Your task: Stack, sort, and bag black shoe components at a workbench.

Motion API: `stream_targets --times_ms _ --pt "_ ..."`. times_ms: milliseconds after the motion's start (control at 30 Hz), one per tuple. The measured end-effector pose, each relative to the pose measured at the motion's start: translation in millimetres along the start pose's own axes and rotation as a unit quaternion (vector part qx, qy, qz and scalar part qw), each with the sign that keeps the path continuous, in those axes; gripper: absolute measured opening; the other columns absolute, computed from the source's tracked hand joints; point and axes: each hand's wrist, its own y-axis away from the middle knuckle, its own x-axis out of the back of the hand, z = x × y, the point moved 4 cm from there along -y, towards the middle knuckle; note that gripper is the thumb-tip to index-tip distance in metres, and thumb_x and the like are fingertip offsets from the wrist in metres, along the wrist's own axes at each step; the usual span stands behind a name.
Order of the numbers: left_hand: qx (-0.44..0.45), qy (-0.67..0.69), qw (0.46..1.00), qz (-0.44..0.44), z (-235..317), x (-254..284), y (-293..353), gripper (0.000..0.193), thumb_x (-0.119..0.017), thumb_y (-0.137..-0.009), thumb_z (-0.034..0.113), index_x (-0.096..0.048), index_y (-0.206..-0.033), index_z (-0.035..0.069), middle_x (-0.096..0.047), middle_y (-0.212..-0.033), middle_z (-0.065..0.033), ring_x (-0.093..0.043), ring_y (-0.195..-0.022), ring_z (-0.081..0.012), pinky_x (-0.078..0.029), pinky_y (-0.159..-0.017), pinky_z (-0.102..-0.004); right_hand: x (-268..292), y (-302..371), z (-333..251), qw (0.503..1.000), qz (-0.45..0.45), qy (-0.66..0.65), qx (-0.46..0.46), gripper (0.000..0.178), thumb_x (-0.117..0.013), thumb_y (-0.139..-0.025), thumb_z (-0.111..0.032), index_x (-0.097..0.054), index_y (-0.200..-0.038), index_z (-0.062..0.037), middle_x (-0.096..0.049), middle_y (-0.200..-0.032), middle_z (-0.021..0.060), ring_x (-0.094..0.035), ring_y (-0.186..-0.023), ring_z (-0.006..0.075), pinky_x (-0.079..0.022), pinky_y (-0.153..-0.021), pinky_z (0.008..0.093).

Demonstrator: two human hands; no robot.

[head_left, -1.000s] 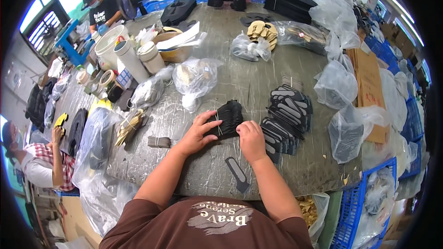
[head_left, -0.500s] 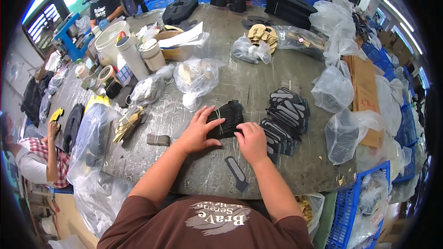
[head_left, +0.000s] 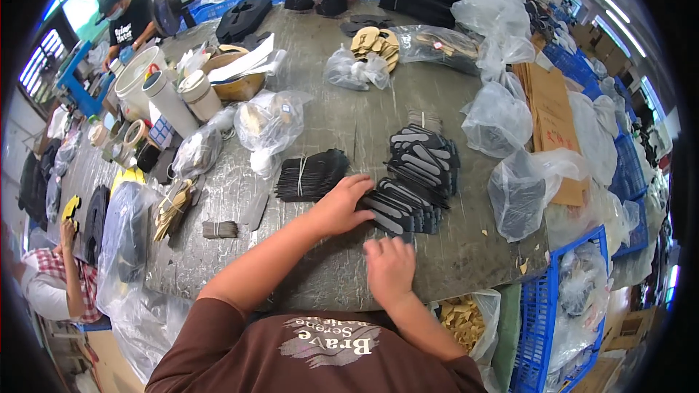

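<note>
My left hand [head_left: 342,205] reaches across with its thumb spread from the fingers. Its fingertips are at the near left end of a pile of flat black pieces with grey oblong strips [head_left: 422,167]; they seem to touch the pile. Just behind that hand lies a bundle of black pieces [head_left: 309,176], tied with a light band. My right hand [head_left: 391,269] hovers over the near part of the table, in front of the pile, with its fingers curled in. Nothing shows sticking out of it.
Left of the bundle lie a grey flat strip [head_left: 255,211], a small tied grey bundle [head_left: 220,229] and tan pieces [head_left: 171,211]. Plastic bags [head_left: 273,124] stand behind. To the right are more bags [head_left: 517,193] and a blue crate [head_left: 542,320]. Co-workers sit around the table.
Both hands have left the banded bundle. My left hand has moved to the pile, my right hand back toward me. The single black piece near the table edge no longer shows there.
</note>
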Motion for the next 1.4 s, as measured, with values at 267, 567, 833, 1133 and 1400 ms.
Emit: stream_targets --times_ms 267,567,833,1133,1400 --pt "0.077 -0.140 0.979 -0.123 8.9 -33.8 -47.2 0.087 -0.080 -0.063 0.039 -0.045 -0.128 -0.006 -0.053 -0.122 -0.0239 -0.046 -0.116 -0.0402 -0.037 -0.099 -0.0444 13.3 -10.3 64.1 0.970 0.107 -0.009 -0.218 0.073 -0.085 -0.056 -0.018 -0.051 -0.119 -0.0108 -0.041 -0.125 0.0155 -0.039 -0.115 0.0371 -0.034 -0.096 0.0483" --pt "0.081 -0.042 0.977 -0.191 15.3 -28.9 -32.1 0.085 -0.084 -0.060 0.030 -0.047 -0.127 -0.005 -0.054 -0.118 -0.0221 -0.049 -0.112 -0.0369 -0.041 -0.097 -0.0387 6.4 -1.9 76.7 0.954 0.079 -0.169 -0.233 0.095 -0.087 -0.056 -0.011 -0.036 -0.136 -0.0119 -0.019 -0.141 0.0249 -0.028 -0.124 0.0469 -0.033 -0.102 0.0536" --pt "-0.003 0.017 0.998 -0.061 19.6 -33.5 12.9 0.061 -0.081 -0.068 0.030 -0.051 -0.114 0.002 -0.055 -0.113 -0.0197 -0.053 -0.107 -0.0382 -0.042 -0.093 -0.0418 10.4 16.3 66.4 0.986 -0.006 -0.114 -0.118 0.096 -0.087 -0.053 -0.025 -0.040 -0.135 -0.0115 -0.029 -0.138 0.0187 -0.032 -0.124 0.0402 -0.030 -0.102 0.0521" --pt "0.021 0.097 0.992 -0.083 17.6 -39.0 32.3 0.061 -0.080 -0.071 0.028 -0.049 -0.117 0.003 -0.055 -0.114 -0.0203 -0.055 -0.105 -0.0385 -0.044 -0.091 -0.0428 27.0 7.8 66.3 0.994 -0.008 -0.081 -0.069 0.092 -0.087 -0.050 -0.029 -0.045 -0.129 -0.0084 -0.044 -0.127 0.0116 -0.038 -0.120 0.0348 -0.030 -0.100 0.0501" --pt "-0.094 -0.070 0.989 -0.095 49.3 -15.2 24.7 0.112 -0.084 -0.055 0.046 -0.027 -0.141 0.003 -0.032 -0.141 -0.0246 -0.037 -0.127 -0.0435 -0.033 -0.105 -0.0453 16.6 -0.9 84.6 0.992 -0.029 -0.098 -0.071 0.078 -0.082 -0.058 -0.038 -0.053 -0.123 -0.0065 -0.049 -0.120 0.0083 -0.042 -0.114 0.0297 -0.033 -0.095 0.0436"
